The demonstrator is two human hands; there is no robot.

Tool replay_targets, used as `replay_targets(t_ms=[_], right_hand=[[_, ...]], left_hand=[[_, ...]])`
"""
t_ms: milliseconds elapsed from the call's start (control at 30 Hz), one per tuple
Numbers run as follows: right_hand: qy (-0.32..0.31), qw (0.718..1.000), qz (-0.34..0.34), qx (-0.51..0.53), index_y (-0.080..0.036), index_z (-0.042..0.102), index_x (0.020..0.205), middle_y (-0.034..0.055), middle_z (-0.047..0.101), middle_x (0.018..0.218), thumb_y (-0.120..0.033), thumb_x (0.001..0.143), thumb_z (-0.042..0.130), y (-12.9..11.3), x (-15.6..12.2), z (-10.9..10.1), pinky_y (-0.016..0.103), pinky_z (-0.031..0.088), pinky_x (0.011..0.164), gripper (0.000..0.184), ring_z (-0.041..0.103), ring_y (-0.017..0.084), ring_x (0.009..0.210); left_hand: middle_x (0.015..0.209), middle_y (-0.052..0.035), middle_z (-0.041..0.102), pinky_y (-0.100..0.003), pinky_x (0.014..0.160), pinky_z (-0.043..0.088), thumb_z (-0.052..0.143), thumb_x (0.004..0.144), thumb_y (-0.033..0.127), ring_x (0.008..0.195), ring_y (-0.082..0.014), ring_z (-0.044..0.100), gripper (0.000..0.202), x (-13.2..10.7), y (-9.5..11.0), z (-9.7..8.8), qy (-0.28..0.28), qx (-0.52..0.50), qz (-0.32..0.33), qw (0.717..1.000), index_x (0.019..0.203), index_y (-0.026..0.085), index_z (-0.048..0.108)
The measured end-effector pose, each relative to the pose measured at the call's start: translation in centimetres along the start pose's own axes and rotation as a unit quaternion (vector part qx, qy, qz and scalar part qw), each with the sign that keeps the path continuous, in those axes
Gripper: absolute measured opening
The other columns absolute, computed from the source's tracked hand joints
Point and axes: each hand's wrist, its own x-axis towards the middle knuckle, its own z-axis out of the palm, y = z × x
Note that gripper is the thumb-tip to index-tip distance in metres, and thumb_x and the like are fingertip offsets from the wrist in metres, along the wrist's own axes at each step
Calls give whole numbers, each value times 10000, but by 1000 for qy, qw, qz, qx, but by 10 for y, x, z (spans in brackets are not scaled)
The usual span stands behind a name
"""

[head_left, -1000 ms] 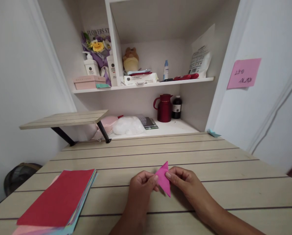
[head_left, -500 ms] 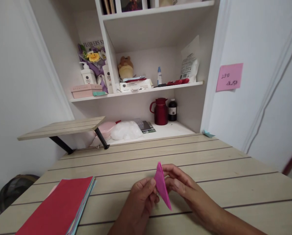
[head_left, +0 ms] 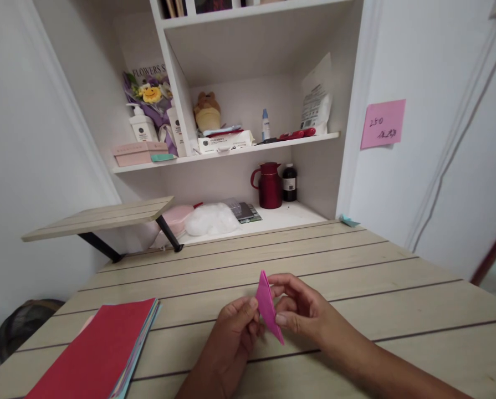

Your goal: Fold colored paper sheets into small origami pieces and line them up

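Note:
A folded piece of pink paper [head_left: 266,305] is held upright just above the wooden tabletop [head_left: 381,321], its narrow folded edge turned toward me. My left hand [head_left: 238,327] pinches its left side between thumb and fingers. On the right side, my right hand [head_left: 300,310] curls around it, with the thumb tip against the lower edge and fingertips at the upper part behind. Part of the right fingers is hidden by the paper. To the left lies a stack of coloured paper [head_left: 96,346] with a red sheet on top.
A small raised wooden stand [head_left: 102,219] on black legs is at the back left. Behind the table, a white shelf unit holds a red thermos jug [head_left: 270,187], a dark bottle [head_left: 289,183] and a white plastic bag [head_left: 211,219]. A pink note [head_left: 383,123] is stuck on the right wall.
My right thumb has come down against the lower edge of the pink paper, and the paper has turned slightly. The whole view has shifted a little.

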Motion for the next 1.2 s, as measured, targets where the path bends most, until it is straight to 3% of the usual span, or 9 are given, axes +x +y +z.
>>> replay_targets(t_ms=[233,467,633,833,1200], right_hand=[[-20,999,-7,43,-245,574,1132,2,598,930,-332,742,761,4,0,-1,263,455,651,441,584,114,677],[-39,995,-4,88,-229,602,1054,-5,612,859,-291,748,756,3,0,3,287,483,680,348,613,139,725],[-42,996,2,80,-217,612,1064,2,621,829,-292,801,707,1,-1,2,301,490,693,290,615,143,721],[-38,997,-4,67,-214,599,1064,14,617,891,-290,799,713,-2,-2,2,298,482,735,299,616,153,793],[-13,999,-2,34,-221,607,1035,-1,605,860,-291,801,708,-2,-1,1,277,465,686,265,599,137,743]], left_hand=[[538,46,448,-216,589,323,703,790,349,532,-73,369,274,1,0,-1,4,-15,-10,1000,651,133,607],[546,31,449,-226,603,332,679,808,356,579,-98,412,318,0,0,1,-7,-8,-1,1000,597,144,569],[559,34,440,-234,632,343,681,805,359,579,-96,406,322,1,0,1,-24,-18,-9,1000,596,145,561],[590,28,466,-223,607,319,707,777,374,580,-91,382,305,2,0,2,-2,3,5,1000,628,138,587],[596,27,470,-222,591,322,722,765,345,578,-88,356,288,2,-1,1,14,13,20,1000,625,131,589]])
